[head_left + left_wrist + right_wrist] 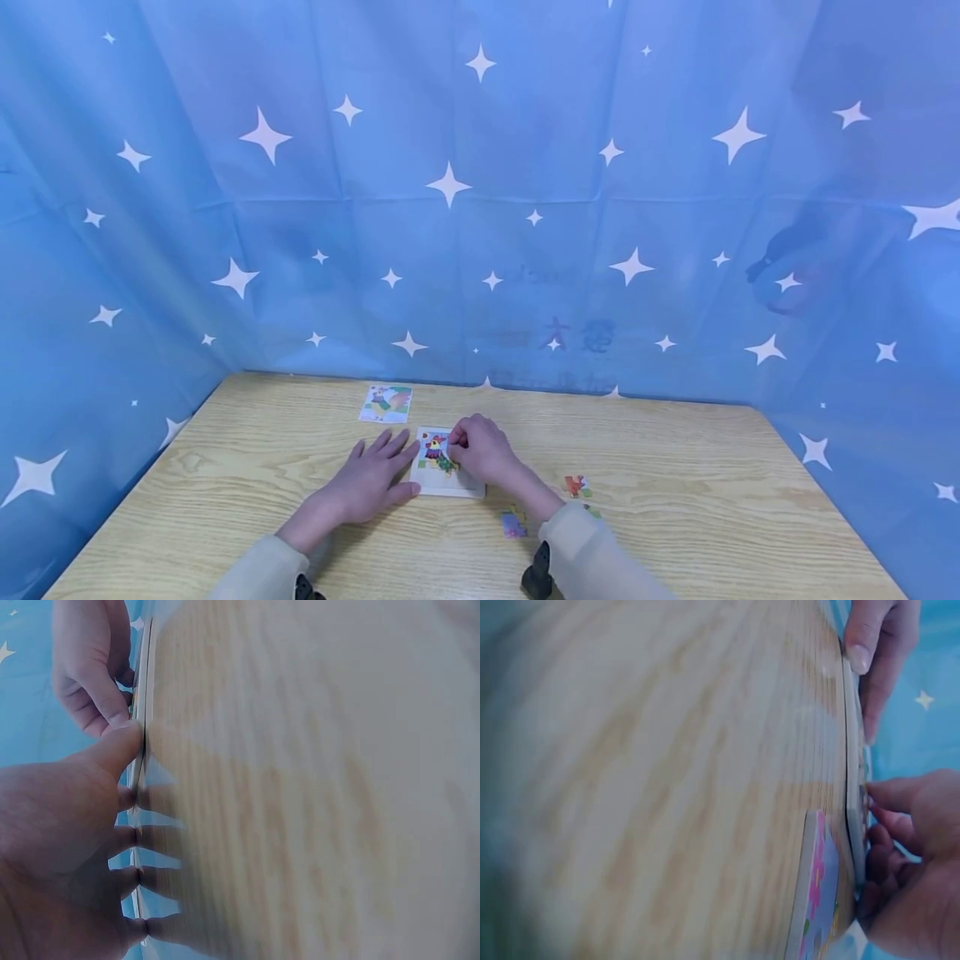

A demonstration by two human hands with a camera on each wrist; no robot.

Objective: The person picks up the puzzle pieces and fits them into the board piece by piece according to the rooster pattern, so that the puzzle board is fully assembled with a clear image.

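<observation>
A white puzzle board (461, 486) lies flat on the table, with joined puzzle pieces (435, 450) showing a colourful rooster in its upper left part. My left hand (371, 483) is spread on the table at the board's left side, and its thumb touches the board's lower left edge. Over the board's right part, my right hand (482, 450) has its fingers curled, thumb and forefinger pinching a puzzle piece at the rooster's right side. Those fingers mostly hide that piece. In the right wrist view, the right hand (922, 847) is low against the board's edge (853, 750).
Loose puzzle pieces lie to the right: a purple one (513, 525) near the right forearm, an orange-red one (577, 485) and a green one (592, 511) partly behind the sleeve. A picture card (387, 403) lies behind the left hand. A blue star-patterned curtain (450, 250) borders the wooden table (675, 475).
</observation>
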